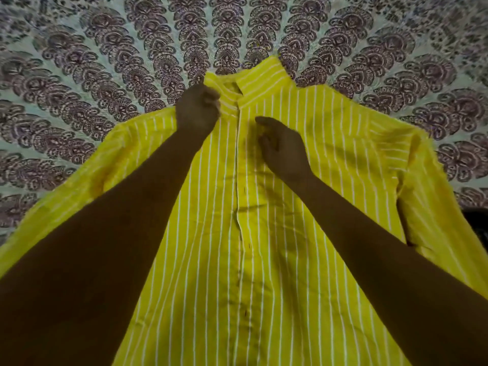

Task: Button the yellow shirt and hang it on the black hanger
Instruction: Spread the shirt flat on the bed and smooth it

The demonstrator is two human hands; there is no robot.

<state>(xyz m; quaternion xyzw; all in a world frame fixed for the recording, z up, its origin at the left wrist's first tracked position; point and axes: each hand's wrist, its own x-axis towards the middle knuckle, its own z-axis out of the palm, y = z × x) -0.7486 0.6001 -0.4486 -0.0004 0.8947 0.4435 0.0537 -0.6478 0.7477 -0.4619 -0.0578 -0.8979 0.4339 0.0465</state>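
- Shirt, yellow with thin white stripes, lies flat and front-up on a patterned bedspread; it fills the middle of the view, its collar pointing to 12 o'clock and its hem running off the edge at 6 o'clock.
- Front placket runs straight down the centre, its two edges lying together; no button can be made out at this sharpness.
- Left hand sits at the collar, at about 11 o'clock from the shirt's centre, fingers curled into a fist against the left collar edge; it seems to pinch the fabric there, though the grip itself is in shadow.
- Right hand hovers over the chest just right of the placket, at about 1 o'clock from the centre, fingers loosely bent and spread, holding nothing.
- Both sleeves spread outward, toward 9 and 3 o'clock.
- Dark object shows at the right edge at 3 o'clock, too cut off to identify.
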